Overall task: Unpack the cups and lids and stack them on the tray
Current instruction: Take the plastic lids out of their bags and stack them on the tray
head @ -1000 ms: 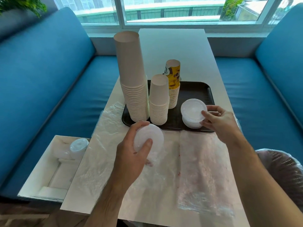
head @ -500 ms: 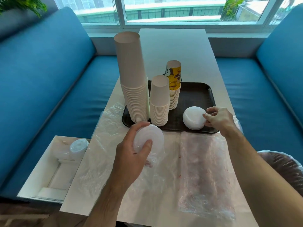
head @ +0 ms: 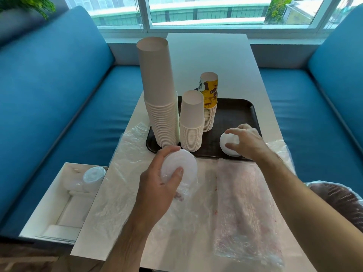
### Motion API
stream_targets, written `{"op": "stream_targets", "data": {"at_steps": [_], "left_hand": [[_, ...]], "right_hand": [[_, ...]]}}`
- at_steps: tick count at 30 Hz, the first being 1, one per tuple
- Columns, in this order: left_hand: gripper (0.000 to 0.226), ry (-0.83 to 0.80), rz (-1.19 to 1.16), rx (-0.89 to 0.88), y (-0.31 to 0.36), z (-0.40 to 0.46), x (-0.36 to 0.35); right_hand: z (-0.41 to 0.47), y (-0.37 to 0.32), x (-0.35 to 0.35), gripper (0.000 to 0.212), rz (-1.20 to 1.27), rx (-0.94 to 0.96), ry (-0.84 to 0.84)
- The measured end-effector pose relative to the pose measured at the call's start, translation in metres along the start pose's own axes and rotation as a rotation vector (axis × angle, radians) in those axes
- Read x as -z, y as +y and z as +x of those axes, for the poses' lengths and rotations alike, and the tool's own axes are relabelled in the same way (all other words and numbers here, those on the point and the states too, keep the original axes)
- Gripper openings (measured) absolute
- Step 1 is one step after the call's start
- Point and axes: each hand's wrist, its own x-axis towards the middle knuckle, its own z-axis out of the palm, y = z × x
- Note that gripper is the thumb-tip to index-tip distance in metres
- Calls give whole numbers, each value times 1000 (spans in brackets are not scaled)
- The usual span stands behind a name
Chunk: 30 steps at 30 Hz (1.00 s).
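Up front, the left hand curls thumb and fingers round a stack of translucent lids, held above the clear plastic wrap just short of the near edge of the black tray. The right hand sits at the tray's near right corner, its fingers bent over a smaller white lid stack that rests on the tray close to its rim. On the tray's left half stand three cup stacks: a tall plain one hard against the left edge, a shorter plain one just beside it, and a printed yellow one behind. The tray's far right part is bare dark surface. A second flattened plastic bag lies on the white desk under the right forearm, reaching toward the desk's near edge. Off the desk's left edge sits an open white box with more lids inside it.
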Motion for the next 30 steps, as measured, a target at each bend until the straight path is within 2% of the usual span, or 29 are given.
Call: {"op": "stream_targets", "data": {"at_steps": [7,14,19,22,24,27,30], "left_hand": [[42,-1,4,8,0,1,0],[41,20,-3,-7,-2,2,-1],[43,27,15,-19,-2,0,1],[44,11,-34,-13,0,-4,2],[43,0,-47,-9,2,-5,1],[41,-21,-64,-12,4,-5,-1],[40,-38,-94,-12,5,-5,-2]], "right_hand": [[6,-3,-2,48,-50,-35,4],[0,-14,-16,49,91,-152,128],[-6,-20,-4,51,164,-156,135],[-17,-31,10,54,180,-52,179],[-31,-45,21,46,251,60,183],[-61,-74,37,29,425,230,93],[-89,-95,44,25,538,364,-16]]}}
